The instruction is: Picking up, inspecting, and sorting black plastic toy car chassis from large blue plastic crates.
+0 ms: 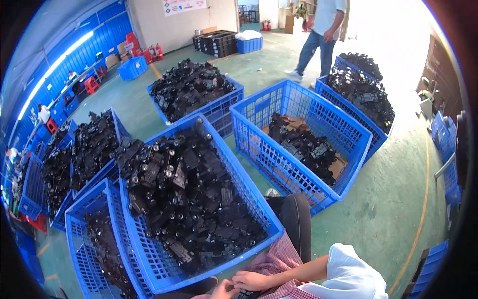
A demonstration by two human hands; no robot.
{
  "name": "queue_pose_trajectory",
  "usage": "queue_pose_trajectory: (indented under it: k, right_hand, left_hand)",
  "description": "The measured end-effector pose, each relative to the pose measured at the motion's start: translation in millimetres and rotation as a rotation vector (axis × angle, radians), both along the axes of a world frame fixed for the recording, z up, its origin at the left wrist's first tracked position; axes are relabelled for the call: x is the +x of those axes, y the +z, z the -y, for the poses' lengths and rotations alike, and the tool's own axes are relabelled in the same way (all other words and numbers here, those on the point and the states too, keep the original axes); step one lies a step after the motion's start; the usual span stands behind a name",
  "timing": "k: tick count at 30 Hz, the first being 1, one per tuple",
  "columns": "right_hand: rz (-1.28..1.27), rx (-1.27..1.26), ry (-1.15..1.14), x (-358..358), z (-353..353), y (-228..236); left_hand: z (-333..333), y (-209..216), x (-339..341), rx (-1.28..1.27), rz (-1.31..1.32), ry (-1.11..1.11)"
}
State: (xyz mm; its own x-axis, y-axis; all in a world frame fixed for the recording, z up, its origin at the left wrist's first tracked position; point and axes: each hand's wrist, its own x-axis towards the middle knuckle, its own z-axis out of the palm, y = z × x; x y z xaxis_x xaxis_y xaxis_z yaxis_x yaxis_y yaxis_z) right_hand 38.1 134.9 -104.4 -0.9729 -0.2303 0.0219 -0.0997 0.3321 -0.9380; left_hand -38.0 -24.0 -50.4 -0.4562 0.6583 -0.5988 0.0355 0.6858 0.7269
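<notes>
My right hand (252, 280) reaches in from the lower right and rests low in my lap, its fingers curled. My left hand (223, 289) meets it there, also curled, partly cut off by the lower edge. Between and below them shows a small dark piece (244, 294), too hidden to name. Just beyond my hands stands a large blue crate (251, 259) with mesh walls. It is heaped with black plastic parts (194, 199), some with small silvery round ends, piled highest at its far left. A red-checked cloth (283, 256) covers my lap.
A second blue crate (343, 124), partly filled with black parts and cardboard, stands to the right. Another crate (74, 219) sits close on the left. More heaped crates (234, 92) lie beyond. A person (321, 40) is walking or standing at the back right on the green floor (383, 194).
</notes>
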Motion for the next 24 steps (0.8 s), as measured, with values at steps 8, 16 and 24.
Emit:
queue_pose_trajectory:
  k: [8,16,24]
  right_hand:
    - [-0.052,-0.023,-0.030,-1.8,-9.2,42.8]
    - [0.658,0.181,0.107,-26.4,-19.9,152.8]
    - [0.543,0.095,0.156,-24.5,-12.5,107.4]
  left_hand:
    - [15.7,-32.8,2.5,0.194,0.584,0.244]
    - [10.1,-10.2,10.7,-0.027,0.079,0.053]
    - [16.6,-29.0,8.6,0.058,-0.097,-0.011]
